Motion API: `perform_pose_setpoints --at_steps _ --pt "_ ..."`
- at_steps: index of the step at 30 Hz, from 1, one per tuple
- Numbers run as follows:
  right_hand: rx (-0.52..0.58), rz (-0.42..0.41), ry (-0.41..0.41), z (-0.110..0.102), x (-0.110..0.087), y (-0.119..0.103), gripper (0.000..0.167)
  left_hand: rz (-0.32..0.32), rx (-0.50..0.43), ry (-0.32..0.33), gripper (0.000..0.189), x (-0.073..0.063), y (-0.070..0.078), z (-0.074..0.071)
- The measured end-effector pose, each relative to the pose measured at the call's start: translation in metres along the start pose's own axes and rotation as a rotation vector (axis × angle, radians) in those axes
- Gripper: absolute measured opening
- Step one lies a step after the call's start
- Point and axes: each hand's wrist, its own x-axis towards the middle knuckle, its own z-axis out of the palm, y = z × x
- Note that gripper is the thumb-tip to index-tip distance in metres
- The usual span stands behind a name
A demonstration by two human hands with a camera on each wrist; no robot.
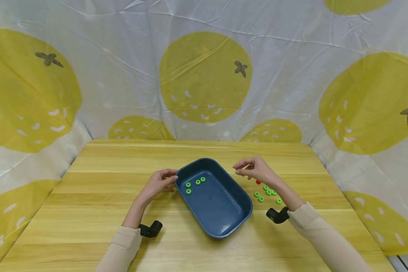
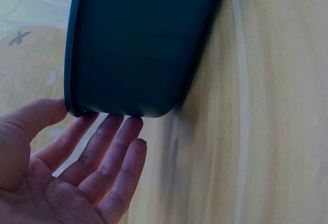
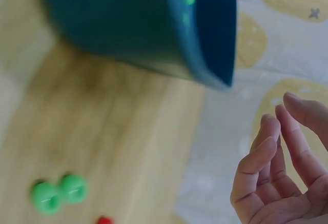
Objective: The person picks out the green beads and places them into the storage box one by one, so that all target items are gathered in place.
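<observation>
A dark blue rectangular tray with raised walls stands at an angle on the table. My left hand holds its far left corner, the thumb at the rim and the fingertips against the outer wall in the left wrist view. Several small green rings lie inside, near that corner. Beyond the tray's right wall, my right hand hovers with fingers bent and thumb tip near the index fingertip. Nothing shows between them. Under and beside the right wrist lie several more green rings and a small red piece, partly hidden.
The wooden table runs back to a white curtain printed with yellow fruit, which also hangs along both sides. Each wrist carries a black camera mount.
</observation>
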Motion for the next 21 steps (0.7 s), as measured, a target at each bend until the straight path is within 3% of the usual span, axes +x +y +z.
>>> perform_pose_setpoints --at_steps 13,21 --pt "0.010 0.091 0.011 -0.002 -0.034 0.051 0.034 -0.003 -0.004 0.000 0.042 0.001 -0.003 -0.001" --pt "-0.105 0.054 0.071 0.000 -0.043 0.074 0.021 -0.018 0.006 0.009 0.042 0.001 -0.002 0.000"
